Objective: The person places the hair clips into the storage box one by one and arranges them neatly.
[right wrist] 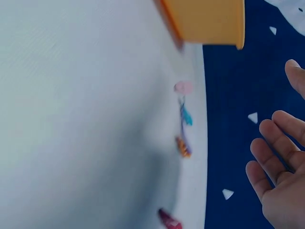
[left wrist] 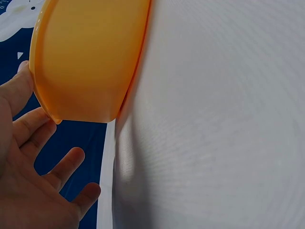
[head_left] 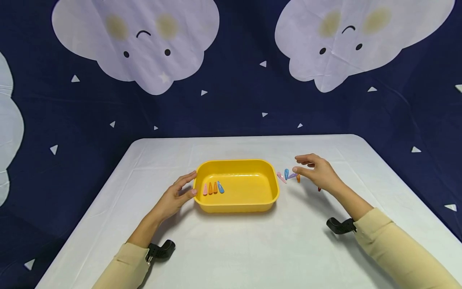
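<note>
A yellow plastic tray [head_left: 234, 208] stands mid-table, with a row of small snap hair clips at its left end: a pink clip [head_left: 205, 189], two orange ones and a blue clip [head_left: 221, 187]. My left hand [head_left: 172, 201] touches the tray's left rim with thumb and fingertips, its other fingers spread. Over the table right of the tray hovers my right hand [head_left: 319, 171], fingers loosely bent and nothing held. Below and beside it lie a pink hair clip [head_left: 281, 177], a blue one [head_left: 286, 174], a purple one [right wrist: 184, 132], an orange one [head_left: 298, 179] and a partly hidden red one [right wrist: 169, 220].
A white cloth covers the table [head_left: 238, 249]. Behind it hangs a dark blue curtain [head_left: 238, 112] with clouds and small white triangles. Black straps with camera mounts sit on both wrists, below beige sleeves.
</note>
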`<state>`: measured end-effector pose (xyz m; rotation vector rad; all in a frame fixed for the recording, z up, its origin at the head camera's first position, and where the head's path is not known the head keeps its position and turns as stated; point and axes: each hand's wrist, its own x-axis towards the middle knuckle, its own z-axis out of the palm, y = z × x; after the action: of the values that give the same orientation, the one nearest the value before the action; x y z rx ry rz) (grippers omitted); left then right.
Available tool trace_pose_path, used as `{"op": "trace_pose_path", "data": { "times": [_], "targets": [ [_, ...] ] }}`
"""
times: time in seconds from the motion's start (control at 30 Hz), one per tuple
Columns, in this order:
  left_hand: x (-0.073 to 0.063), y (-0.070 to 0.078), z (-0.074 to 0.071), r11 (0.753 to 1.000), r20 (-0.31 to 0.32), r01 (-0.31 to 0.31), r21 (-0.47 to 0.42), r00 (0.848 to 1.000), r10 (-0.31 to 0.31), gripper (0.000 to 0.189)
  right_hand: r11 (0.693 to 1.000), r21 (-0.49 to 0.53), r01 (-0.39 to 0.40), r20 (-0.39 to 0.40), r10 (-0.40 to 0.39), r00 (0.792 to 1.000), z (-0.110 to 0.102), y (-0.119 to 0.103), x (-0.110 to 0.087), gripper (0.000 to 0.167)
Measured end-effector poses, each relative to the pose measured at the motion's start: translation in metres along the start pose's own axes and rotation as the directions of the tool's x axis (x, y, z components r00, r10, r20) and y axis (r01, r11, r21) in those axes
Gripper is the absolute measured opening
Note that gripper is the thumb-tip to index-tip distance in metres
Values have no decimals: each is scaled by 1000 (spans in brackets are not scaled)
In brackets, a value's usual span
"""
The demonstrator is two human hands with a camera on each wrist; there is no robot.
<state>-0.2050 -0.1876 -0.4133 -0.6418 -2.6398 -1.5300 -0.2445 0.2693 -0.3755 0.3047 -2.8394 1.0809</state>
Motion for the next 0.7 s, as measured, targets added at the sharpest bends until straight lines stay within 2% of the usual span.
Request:
{"op": "trace_pose_path", "data": {
  "times": [0.3, 0.7],
  "targets": [
    [0, 1, 0, 1000, 3, -2, 3, 1000, 2, 53, 997, 34, -67, 5, 67, 998, -4, 28, -8, 62],
    [0, 2, 0, 1000, 9, 7, 3, 1000, -7, 54, 993, 0, -117, 28, 117, 993, -7, 54, -11, 63]
  ]
}}
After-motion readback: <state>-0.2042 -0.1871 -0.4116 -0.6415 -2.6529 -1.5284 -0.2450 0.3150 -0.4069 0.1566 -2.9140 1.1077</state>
